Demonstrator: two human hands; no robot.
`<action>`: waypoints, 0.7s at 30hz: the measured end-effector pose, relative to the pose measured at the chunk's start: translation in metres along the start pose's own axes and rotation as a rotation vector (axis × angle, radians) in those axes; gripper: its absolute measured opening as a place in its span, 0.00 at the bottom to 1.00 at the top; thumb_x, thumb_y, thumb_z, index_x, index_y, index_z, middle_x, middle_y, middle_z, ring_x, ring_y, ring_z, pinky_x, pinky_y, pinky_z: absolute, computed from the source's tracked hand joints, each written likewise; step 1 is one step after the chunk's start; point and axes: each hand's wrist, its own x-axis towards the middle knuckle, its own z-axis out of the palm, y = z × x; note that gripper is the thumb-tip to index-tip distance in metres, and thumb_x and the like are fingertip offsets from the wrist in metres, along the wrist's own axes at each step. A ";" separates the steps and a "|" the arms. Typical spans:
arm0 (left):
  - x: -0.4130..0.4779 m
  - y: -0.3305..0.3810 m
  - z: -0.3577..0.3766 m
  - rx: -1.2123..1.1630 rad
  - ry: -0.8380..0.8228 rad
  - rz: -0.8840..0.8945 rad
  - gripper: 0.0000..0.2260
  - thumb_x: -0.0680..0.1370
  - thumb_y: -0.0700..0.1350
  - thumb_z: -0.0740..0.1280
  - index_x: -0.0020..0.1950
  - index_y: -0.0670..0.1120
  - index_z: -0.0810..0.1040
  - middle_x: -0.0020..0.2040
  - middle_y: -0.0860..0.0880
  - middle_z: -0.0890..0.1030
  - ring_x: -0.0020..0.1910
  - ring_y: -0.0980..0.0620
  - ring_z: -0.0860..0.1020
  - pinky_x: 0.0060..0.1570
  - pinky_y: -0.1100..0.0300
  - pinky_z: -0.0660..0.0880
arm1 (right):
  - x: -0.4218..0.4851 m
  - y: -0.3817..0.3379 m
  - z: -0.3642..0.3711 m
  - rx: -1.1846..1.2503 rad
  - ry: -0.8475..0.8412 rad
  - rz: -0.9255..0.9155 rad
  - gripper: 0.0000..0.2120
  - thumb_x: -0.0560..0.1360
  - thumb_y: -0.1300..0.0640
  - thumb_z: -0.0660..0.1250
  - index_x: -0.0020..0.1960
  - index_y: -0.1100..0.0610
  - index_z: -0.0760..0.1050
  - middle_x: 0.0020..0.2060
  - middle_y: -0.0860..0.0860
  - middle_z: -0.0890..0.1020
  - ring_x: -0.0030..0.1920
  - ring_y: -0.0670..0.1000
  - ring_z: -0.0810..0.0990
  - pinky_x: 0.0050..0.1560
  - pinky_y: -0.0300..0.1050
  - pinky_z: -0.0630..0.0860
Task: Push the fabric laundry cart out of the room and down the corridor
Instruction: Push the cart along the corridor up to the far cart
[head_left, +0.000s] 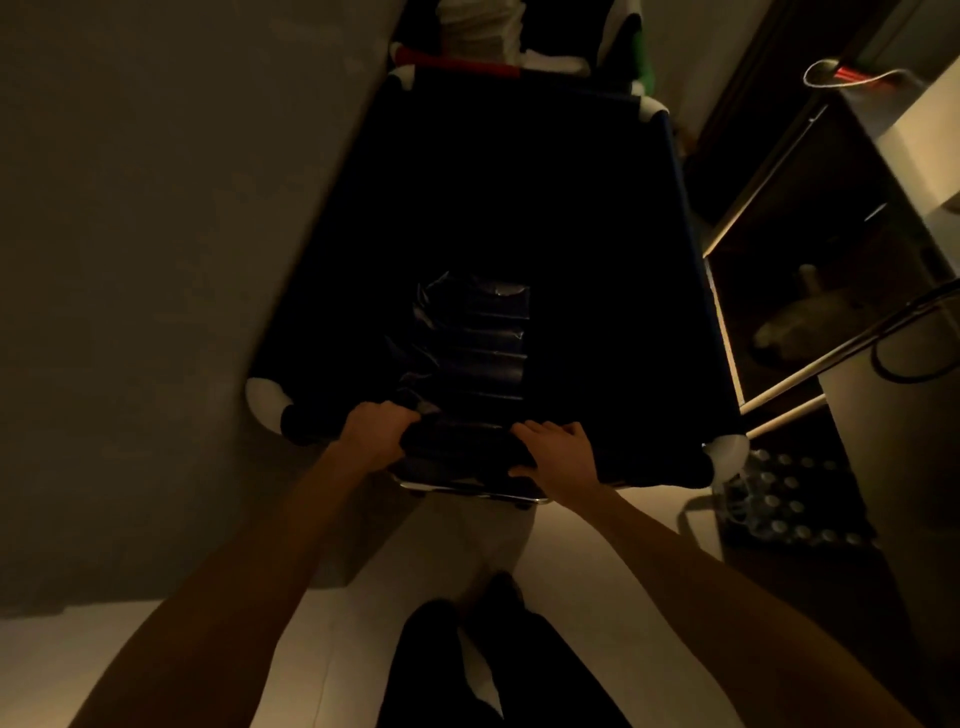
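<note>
A dark blue fabric laundry cart (613, 291) with white corner caps fills the middle of the dim head view, seen from above. Shiny dark folded material (472, 338) lies inside it near the front. My left hand (376, 428) grips the cart's near rim left of centre. My right hand (553, 449) grips the same rim a little to the right. Both arms reach forward from the bottom of the view. My dark trouser legs and shoes (498, 592) stand on the pale floor just behind the cart.
A grey wall (156, 234) runs close along the cart's left side. On the right stand a dark shelf unit (810, 234), slanted rods (831, 353) and a pack of bottles (789, 499) on the floor. Stacked white linen (478, 26) and a red item (462, 66) lie beyond the cart.
</note>
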 end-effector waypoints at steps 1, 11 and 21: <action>-0.003 -0.005 -0.003 -0.007 0.004 0.008 0.15 0.76 0.50 0.65 0.62 0.52 0.75 0.58 0.45 0.79 0.56 0.44 0.77 0.52 0.52 0.74 | 0.001 -0.005 -0.002 0.001 0.014 -0.010 0.26 0.72 0.44 0.67 0.67 0.50 0.66 0.62 0.49 0.75 0.62 0.54 0.72 0.60 0.51 0.63; -0.015 -0.007 0.007 -0.043 0.030 0.046 0.14 0.75 0.49 0.65 0.60 0.50 0.76 0.56 0.44 0.80 0.54 0.43 0.78 0.51 0.52 0.76 | -0.008 -0.012 0.002 -0.052 -0.005 -0.005 0.27 0.72 0.42 0.66 0.67 0.49 0.65 0.63 0.49 0.75 0.64 0.54 0.70 0.62 0.51 0.60; -0.007 -0.011 0.028 -0.004 0.025 0.029 0.14 0.74 0.47 0.67 0.60 0.51 0.76 0.55 0.45 0.80 0.55 0.43 0.77 0.52 0.53 0.74 | -0.002 -0.009 0.015 -0.105 -0.054 -0.022 0.29 0.74 0.41 0.64 0.71 0.49 0.61 0.66 0.49 0.72 0.66 0.55 0.68 0.65 0.52 0.60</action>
